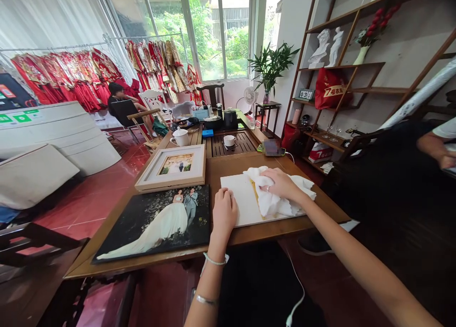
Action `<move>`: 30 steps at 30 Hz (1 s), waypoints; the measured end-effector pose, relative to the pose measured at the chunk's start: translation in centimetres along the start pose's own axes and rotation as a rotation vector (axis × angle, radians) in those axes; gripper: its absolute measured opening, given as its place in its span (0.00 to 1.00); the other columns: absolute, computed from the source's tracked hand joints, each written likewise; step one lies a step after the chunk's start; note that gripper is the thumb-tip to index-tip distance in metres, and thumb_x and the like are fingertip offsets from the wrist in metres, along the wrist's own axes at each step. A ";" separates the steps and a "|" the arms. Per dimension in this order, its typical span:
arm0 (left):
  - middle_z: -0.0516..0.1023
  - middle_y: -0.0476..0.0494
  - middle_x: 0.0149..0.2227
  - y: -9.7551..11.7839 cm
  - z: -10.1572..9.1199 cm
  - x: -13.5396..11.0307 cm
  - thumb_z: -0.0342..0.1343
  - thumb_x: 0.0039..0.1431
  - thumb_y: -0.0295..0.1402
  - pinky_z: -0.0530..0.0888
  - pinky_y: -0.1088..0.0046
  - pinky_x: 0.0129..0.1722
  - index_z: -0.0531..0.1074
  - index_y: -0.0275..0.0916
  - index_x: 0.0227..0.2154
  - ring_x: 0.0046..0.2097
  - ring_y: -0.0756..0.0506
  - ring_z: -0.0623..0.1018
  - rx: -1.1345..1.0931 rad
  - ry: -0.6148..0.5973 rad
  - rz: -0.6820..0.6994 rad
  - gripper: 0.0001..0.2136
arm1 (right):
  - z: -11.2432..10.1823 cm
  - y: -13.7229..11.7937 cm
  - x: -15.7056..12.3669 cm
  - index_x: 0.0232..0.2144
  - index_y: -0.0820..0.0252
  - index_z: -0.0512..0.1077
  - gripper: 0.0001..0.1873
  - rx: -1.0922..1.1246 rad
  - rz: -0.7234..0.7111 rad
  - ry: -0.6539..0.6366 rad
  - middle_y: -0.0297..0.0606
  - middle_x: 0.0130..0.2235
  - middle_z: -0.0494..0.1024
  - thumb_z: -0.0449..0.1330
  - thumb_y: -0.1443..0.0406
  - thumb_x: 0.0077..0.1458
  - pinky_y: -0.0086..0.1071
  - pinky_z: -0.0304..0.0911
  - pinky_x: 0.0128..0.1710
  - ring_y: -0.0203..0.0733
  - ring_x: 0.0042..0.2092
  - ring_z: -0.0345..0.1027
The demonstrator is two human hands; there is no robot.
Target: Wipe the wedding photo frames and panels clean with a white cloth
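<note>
A white flat panel (238, 200) lies on the wooden table (228, 165) in front of me. My right hand (281, 183) presses a crumpled white cloth (281, 201) onto the panel, fingers curled over it. My left hand (223, 212) rests on the panel's near left corner with its fingers bent down, holding it still. To the left lie a large dark wedding photo print (156, 222) and, behind it, a framed wedding photo (174, 166).
A tea tray (228, 144) with cups, a kettle and a mug (181, 137) fills the table's far half. A phone (272, 148) lies near the panel. Another person's arm (436, 149) is at right by shelves. A seated person (119, 101) is near red garment racks.
</note>
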State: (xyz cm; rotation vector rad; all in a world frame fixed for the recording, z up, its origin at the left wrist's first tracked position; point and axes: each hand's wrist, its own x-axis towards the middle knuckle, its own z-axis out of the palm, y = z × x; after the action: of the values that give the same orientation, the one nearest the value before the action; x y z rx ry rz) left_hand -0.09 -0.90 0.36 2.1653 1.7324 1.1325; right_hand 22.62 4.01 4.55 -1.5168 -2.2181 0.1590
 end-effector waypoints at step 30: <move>0.70 0.35 0.48 0.3 0.0 0.0 0.47 0.61 0.25 0.71 0.58 0.52 0.69 0.38 0.37 0.52 0.39 0.71 0.006 -0.007 -0.018 0.07 | -0.3 -1.9 -0.8 0.39 0.57 0.73 0.15 0.071 -0.219 -0.085 0.43 0.57 0.72 0.61 0.68 0.45 0.49 0.59 0.54 0.54 0.58 0.61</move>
State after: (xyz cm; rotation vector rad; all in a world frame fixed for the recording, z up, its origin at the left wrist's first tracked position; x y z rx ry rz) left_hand 0.20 -1.01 0.50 2.1495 1.7509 1.1162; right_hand 21.35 2.54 5.18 -1.2410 -2.4002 0.2352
